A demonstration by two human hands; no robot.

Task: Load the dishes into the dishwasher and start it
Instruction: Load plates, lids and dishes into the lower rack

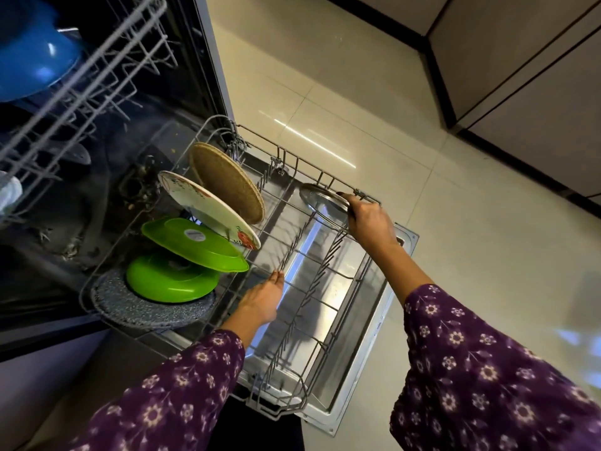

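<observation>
The dishwasher's lower rack (328, 302) is pulled out over the open door (367, 362). In its left half stand a brown round plate (227, 180), a white flowered plate (208, 208), two green plastic dishes (192, 244) (166, 281) and a grey speckled plate (143, 312). My right hand (369, 221) grips a glass lid (322, 206) by its metal rim at the rack's far right corner. My left hand (263, 299) reaches over the rack's near side with straight fingers, the fingertips touching a row of tines.
The upper rack (81, 83) sticks out at top left with a blue bowl (32, 56) in it. Beige floor tiles (455, 255) lie right of the door. Cabinet fronts (536, 76) with a dark plinth run along the upper right.
</observation>
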